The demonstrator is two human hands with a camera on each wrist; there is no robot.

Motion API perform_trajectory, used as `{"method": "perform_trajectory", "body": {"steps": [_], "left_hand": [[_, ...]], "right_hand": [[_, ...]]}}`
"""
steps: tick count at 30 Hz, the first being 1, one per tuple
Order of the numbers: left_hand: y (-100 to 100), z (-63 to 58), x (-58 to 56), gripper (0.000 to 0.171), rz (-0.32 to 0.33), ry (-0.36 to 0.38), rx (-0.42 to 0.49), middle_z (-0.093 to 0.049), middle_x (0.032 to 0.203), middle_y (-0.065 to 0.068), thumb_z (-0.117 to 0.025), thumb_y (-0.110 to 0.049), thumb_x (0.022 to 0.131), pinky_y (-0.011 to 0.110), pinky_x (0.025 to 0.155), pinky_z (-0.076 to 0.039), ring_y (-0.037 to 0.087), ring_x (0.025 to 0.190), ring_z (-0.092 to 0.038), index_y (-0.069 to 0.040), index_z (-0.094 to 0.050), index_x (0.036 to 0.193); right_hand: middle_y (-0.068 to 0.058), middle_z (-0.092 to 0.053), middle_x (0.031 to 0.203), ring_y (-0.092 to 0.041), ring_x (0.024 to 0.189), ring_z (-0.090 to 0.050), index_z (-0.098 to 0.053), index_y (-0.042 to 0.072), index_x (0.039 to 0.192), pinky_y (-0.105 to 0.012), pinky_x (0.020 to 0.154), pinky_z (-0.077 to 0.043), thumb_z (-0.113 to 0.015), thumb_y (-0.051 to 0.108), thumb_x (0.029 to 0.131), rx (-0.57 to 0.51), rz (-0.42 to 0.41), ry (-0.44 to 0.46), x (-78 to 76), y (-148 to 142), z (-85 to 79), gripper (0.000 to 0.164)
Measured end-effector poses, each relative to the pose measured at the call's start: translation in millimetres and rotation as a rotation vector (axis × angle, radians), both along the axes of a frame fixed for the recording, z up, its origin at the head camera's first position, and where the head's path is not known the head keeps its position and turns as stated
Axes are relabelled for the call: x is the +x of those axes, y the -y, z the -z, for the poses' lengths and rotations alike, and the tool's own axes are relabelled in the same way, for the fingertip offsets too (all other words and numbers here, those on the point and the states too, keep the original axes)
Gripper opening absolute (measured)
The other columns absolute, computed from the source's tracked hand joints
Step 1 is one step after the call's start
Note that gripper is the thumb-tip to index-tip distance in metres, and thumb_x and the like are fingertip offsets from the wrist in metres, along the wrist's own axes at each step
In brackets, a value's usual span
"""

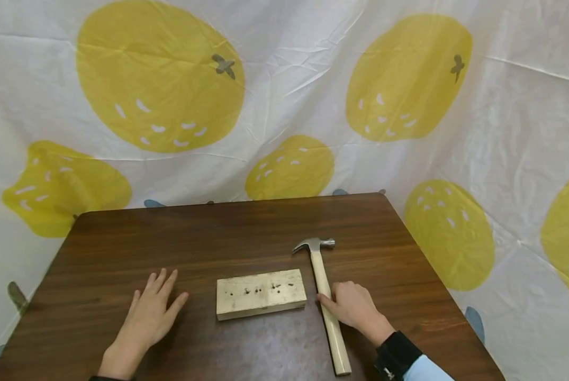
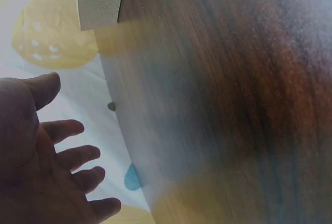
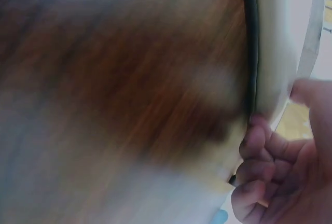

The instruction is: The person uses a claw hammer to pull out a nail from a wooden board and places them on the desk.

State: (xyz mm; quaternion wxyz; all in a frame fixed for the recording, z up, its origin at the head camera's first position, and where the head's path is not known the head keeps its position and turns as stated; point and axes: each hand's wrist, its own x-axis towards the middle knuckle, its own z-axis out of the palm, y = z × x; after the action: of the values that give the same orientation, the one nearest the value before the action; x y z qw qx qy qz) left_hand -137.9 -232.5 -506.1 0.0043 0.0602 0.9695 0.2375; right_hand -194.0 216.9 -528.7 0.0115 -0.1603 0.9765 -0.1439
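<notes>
A claw hammer [image 1: 321,275] with a pale wooden handle lies on the table right of centre, its metal head towards the back. My right hand [image 1: 355,304] pinches the handle about midway, thumb on the near side and the other fingers curled. The right wrist view shows thumb and fingertips at the pale handle [image 3: 272,47]. Just left of the hammer sits a pale wooden block [image 1: 261,297], its top marked by a row of several small dark holes or nails. My left hand [image 1: 153,312], fingers spread and holding nothing, is left of the block; the block's end [image 2: 101,1] appears in the left wrist view.
The dark brown wooden table [image 1: 193,238] extends beneath everything, with its back edge near the wall. A white cloth [image 1: 294,79] printed with yellow fruit hangs behind and along both sides.
</notes>
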Motion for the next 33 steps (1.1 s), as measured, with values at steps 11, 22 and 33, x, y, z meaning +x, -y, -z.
{"method": "perform_trajectory", "body": {"steps": [11, 22, 33], "left_hand": [[-1.1, -1.9, -0.5, 0.076, 0.006, 0.018, 0.01, -0.019, 0.158, 0.04, -0.045, -0.05, 0.108, 0.082, 0.104, -0.015, 0.059, 0.145, -0.016, 0.007, -0.03, 0.157], [-3.4, -1.4, 1.2, 0.074, 0.006, 0.009, -0.016, -0.022, 0.158, 0.039, -0.046, -0.049, 0.108, 0.081, 0.105, -0.017, 0.058, 0.144, -0.019, 0.007, -0.032, 0.156], [-5.1, 0.2, 0.0, 0.073, 0.01, 0.028, -0.015, -0.021, 0.158, 0.039, -0.046, -0.047, 0.109, 0.081, 0.106, -0.016, 0.058, 0.145, -0.018, 0.006, -0.032, 0.156]], "right_hand": [[0.01, -0.025, 0.047, -0.01, 0.041, -0.027, -0.042, 0.02, 0.052, -0.028, 0.041, -0.023, -0.062, 0.075, 0.087, 0.126, 0.075, 0.137, 5.7, 1.4, -11.1, 0.068], [0.008, -0.033, 0.05, -0.01, 0.041, -0.037, -0.043, 0.019, 0.056, -0.028, 0.042, -0.032, -0.068, 0.053, 0.094, 0.121, 0.034, 0.164, 10.8, 3.3, -7.5, 0.057], [0.003, -0.04, 0.051, -0.014, 0.042, -0.042, -0.047, 0.015, 0.06, -0.029, 0.039, -0.033, -0.064, 0.048, 0.099, 0.124, 0.162, 0.039, 7.7, 5.2, -4.4, 0.054]]}}
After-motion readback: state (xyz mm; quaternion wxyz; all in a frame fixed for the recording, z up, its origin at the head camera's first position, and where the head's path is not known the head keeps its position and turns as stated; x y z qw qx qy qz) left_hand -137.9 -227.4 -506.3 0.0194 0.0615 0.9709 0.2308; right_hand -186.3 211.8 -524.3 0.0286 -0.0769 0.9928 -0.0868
